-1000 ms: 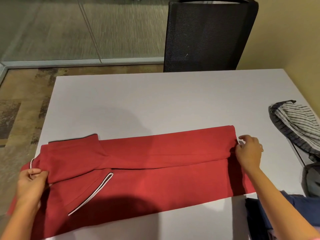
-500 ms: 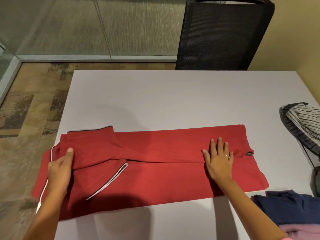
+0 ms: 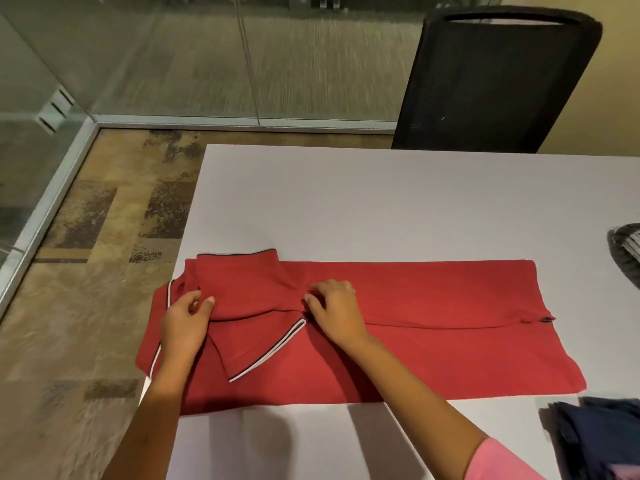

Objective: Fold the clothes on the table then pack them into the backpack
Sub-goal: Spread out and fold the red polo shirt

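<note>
Now that the right hand has left the hem end of the red shirt [image 3: 398, 327] and crossed to its middle, both hands work at the collar end, which is the main change from half a second ago, when the two hands lay flat and far apart on the cloth. Going from the left: the shirt's collar end hangs a little past the left edge of the table [image 3: 381, 202], its white-trimmed collar just beside the left hand [image 3: 185, 323]. That hand has gone from pressing flat to pinching; thumb and fingers close on a fold of red cloth near the shoulder. Next to it lies the sleeve [image 3: 256, 337] with its white-edged cuff, folded across the body. The right hand [image 3: 334, 311] rests just beyond the cuff, fingers curled down and bunching the cloth where sleeve meets body; it looks like a light grip, though the fingertips are partly hidden. Further right the long body of the shirt lies smooth, already folded lengthwise. At the far right edge sit a striped garment [image 3: 627, 254] and, nearer the person, a dark blue garment [image 3: 602, 438]. The backpack is not in view. My reading is that the lengthwise fold is settled and the sleeve is being tidied, so the crosswise fold comes next and packing is well off.
</note>
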